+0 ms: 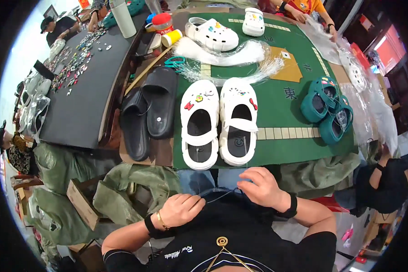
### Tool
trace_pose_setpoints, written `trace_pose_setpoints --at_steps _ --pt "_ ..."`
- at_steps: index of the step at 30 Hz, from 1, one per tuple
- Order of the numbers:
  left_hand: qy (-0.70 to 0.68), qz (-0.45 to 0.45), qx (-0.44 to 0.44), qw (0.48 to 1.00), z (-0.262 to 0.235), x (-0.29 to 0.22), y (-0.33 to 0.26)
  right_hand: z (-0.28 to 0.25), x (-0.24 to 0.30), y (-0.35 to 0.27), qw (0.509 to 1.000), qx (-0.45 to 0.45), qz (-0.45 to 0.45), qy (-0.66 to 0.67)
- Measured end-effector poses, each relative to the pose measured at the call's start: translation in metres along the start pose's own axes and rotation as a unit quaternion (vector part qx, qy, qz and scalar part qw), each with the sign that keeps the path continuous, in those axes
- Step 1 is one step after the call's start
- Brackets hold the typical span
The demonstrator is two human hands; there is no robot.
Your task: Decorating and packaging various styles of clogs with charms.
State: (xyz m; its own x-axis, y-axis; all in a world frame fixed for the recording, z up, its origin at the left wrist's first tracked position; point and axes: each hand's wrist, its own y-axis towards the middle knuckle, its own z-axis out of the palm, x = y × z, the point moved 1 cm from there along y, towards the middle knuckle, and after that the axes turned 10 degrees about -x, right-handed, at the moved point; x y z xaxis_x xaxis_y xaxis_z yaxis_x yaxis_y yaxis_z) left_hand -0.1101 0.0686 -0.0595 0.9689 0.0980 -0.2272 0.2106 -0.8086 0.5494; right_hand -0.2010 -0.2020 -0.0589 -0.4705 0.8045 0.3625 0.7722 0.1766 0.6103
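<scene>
A pair of white clogs (218, 123) with small coloured charms lies side by side on the green mat (281, 113), toes away from me. My left hand (182, 209) and my right hand (259, 187) are below the table edge, close to my chest. Both pinch a thin clear plastic strand (222, 196) stretched between them, which also runs up toward the right clog. A bundle of the same clear strands (240, 68) lies beyond the clogs, next to teal scissors (176, 61).
A black slipper pair (149, 111) lies left of the white clogs. Teal clogs (327, 111) sit at the right, more white clogs (213, 34) at the back. Clear bags (371, 99) pile at the right edge. Other people work around a dark table (77, 86) holding several charms.
</scene>
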Motion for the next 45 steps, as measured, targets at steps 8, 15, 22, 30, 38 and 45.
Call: trace_pose_setpoints --at_steps 8,15,22,30,38,45 --pt "0.047 -0.039 -0.107 0.992 0.0 0.025 0.041 -0.001 -0.029 0.038 0.997 -0.064 0.011 -0.036" --pt "0.14 -0.075 -0.165 0.974 0.006 0.054 0.07 0.0 -0.043 0.067 0.986 -0.126 0.023 -0.103" --pt "0.112 -0.11 -0.166 0.974 0.007 0.056 0.064 0.002 -0.041 0.053 0.986 -0.154 0.024 -0.059" --pt "0.013 -0.222 -0.251 0.942 -0.008 0.071 0.061 -0.021 -0.058 0.051 0.961 -0.223 0.164 -0.012" --pt "0.115 -0.141 0.132 0.974 -0.043 0.115 0.122 -0.023 -0.089 0.067 0.935 -0.145 0.316 0.064" --pt "0.139 -0.05 0.279 0.949 -0.015 0.126 0.162 -0.015 -0.113 0.062 0.922 -0.097 0.369 0.069"
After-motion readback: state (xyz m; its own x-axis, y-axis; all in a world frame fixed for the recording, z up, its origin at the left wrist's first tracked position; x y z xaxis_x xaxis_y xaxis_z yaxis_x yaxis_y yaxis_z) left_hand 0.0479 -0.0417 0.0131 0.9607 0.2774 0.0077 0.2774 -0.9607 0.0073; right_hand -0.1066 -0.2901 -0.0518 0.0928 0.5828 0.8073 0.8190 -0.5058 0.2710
